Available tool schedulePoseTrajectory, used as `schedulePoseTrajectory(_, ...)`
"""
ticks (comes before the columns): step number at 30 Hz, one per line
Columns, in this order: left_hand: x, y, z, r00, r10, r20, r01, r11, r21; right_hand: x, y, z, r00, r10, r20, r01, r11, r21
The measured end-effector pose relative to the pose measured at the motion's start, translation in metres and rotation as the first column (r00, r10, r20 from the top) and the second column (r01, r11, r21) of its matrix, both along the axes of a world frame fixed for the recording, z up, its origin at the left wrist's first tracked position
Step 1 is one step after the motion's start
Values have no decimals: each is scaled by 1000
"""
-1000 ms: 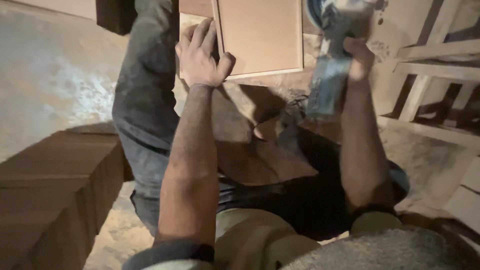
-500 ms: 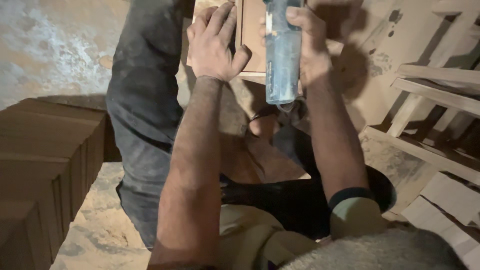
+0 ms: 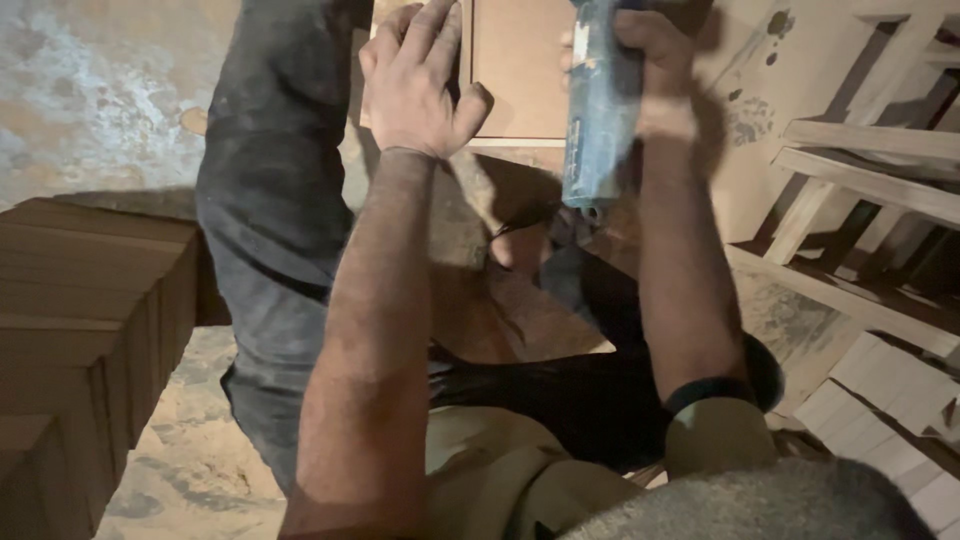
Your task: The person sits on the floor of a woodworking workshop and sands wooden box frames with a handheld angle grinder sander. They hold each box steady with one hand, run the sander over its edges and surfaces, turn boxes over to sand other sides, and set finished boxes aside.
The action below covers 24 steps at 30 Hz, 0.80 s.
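A: What's changed since half a second ago?
B: Little. The left hand [image 3: 415, 85] still lies open and flat on the wooden panel [image 3: 520, 70]; the right hand [image 3: 650, 70] stays wrapped around the blue power tool [image 3: 598, 120], now slightly farther right beside the panel

- A single view, from a camera worn on the person's head, faces steeply down over the forearms toward a dusty floor [image 3: 90, 90].
- It sits close: the arms fill the centre, and the left hand [image 3: 415, 85] and right hand [image 3: 650, 70] reach the top edge.
- The frame's left edge cuts stacked boards [image 3: 80, 330]; its right edge cuts a wooden frame [image 3: 860, 190].
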<state>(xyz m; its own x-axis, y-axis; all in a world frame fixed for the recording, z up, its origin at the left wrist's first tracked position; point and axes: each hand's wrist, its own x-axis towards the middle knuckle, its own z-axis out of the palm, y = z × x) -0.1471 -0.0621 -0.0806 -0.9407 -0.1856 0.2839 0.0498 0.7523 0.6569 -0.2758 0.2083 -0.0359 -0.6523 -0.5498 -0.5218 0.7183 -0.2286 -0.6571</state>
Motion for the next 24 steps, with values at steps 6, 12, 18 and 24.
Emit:
schedulePoseTrajectory(6,0,0,1,1000,-24,10,24,999,-27,-14,39,1,961,117,-252,-139,988,-69)
schedulePoseTrajectory(12,1,0,8,999,-48,23,47,999,26,5,64,32,967,-252,41,255,962,-94)
schedulePoseTrajectory(18,4,-1,9,998,-62,23,62,998,19,18,82,49,973,-231,-25,227,968,-111)
schedulePoseTrajectory(24,3,2,1,998,-35,48,36,999,-20,6,78,36,973,-138,-187,122,988,-95)
